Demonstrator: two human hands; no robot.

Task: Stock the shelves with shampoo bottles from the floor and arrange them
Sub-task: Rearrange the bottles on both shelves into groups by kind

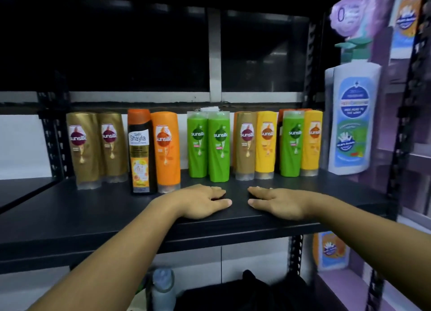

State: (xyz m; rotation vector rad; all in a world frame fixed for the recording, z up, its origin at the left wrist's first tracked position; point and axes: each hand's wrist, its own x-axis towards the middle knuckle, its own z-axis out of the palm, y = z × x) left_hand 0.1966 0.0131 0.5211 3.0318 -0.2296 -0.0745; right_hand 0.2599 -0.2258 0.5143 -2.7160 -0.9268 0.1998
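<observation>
A row of shampoo bottles stands upright along the back of the black shelf [93, 208]. From the left: two gold bottles [84, 150], a dark bottle with an orange cap [140, 152], an orange bottle [166, 150], two green bottles [219, 147], a gold bottle [246, 145], a yellow bottle [265, 145], another green bottle [292, 145] and another yellow bottle [311, 143]. My left hand [200, 201] and my right hand [277, 201] rest flat on the shelf in front of the row, palms down, fingers straight, holding nothing.
A large white pump bottle [352, 119] stands at the shelf's right end. Black perforated uprights [296, 252] frame the rack. Purple shelving with packaged goods [331, 250] is on the right. Below the shelf are a clear bottle [163, 285] and a dark bag [247, 292].
</observation>
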